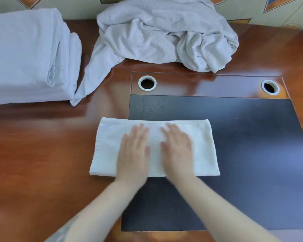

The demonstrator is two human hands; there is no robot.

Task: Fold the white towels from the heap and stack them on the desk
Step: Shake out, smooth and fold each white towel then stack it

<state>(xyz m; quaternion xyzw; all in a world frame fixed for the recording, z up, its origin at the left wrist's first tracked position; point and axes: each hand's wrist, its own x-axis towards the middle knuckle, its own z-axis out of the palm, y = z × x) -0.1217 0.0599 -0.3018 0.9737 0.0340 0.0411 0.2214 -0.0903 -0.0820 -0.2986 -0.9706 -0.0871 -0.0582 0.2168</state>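
Resting at far left, the stack of folded towels (26, 56) keeps finished work clear of the folding area. A trailing corner of the heap (164, 34) touches its near edge. On the bench (42, 154), half over the dark inset pad (252, 145), lies the folded towel (199, 147), long axis running left–right, short ends toward either side. The left hand (134, 154) and right hand (177, 151) lie flat at its centre, fingers straight and close together, judged to be smoothing it before the next fold.
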